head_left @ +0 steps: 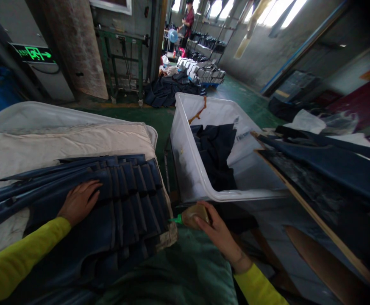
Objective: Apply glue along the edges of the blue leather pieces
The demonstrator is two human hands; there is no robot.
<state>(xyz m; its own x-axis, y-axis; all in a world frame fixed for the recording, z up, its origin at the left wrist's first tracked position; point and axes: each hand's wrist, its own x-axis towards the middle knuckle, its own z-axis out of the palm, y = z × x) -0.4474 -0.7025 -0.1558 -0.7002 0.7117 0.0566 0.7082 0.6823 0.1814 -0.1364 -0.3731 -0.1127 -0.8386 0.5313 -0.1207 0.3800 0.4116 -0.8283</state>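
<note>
Dark blue fabric pieces (121,199) are lying fanned in an overlapping stack on the padded table (45,140) at your left. Your left hand (78,201) is pressing flat on them, fingers spread, gripping nothing. Your right hand (218,231) is curling around a small tan block (196,214) with a green tip, just below the white bin (187,165). The bin is holding only a few dark pieces (216,152), so most of the stack looks unhandled. A label on the bin wall is proving illegible; the green exit sign (34,54) is showing an arrow.
</note>
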